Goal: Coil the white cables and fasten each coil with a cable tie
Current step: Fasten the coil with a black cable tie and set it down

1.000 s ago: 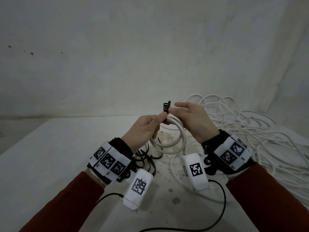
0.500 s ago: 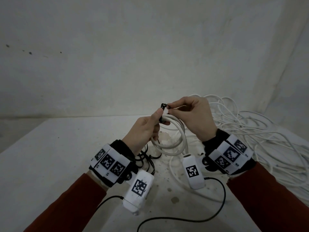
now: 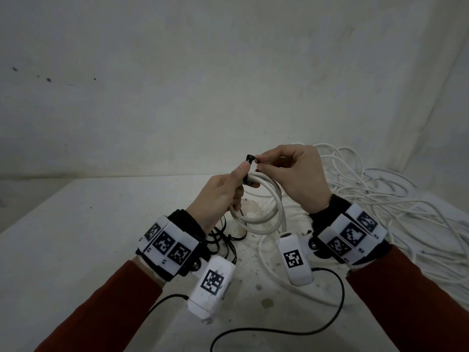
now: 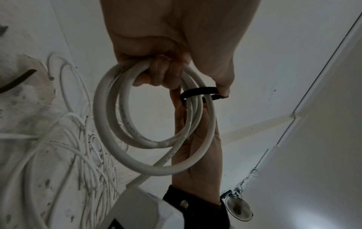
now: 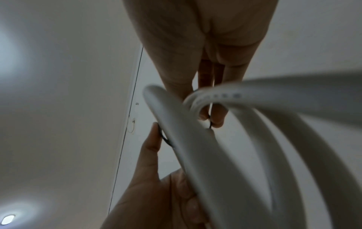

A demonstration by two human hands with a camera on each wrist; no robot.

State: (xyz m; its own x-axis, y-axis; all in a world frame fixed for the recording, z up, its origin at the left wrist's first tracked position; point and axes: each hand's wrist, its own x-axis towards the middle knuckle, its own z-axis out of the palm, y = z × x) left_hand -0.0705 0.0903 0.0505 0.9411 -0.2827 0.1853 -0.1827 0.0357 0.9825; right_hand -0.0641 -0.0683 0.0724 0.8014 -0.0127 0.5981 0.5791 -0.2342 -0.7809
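Above the surface [image 3: 76, 237], my left hand [image 3: 218, 196] grips the white cable coil [image 3: 264, 207]; at its 12 o'clock, my right hand [image 3: 294, 174] pinches the black cable tie [image 3: 250, 160].

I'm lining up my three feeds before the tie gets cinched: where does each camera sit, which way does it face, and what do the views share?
Head: worn on the head, looking forward and down at the left hand, right hand, white cable coil and black cable tie above the table; red sleeves show.
Left wrist: looks along the palm up at the coil and tie.
Right wrist: looks along the palm; blurred coil, both hands.
Shared: all three show the coil and both hands.
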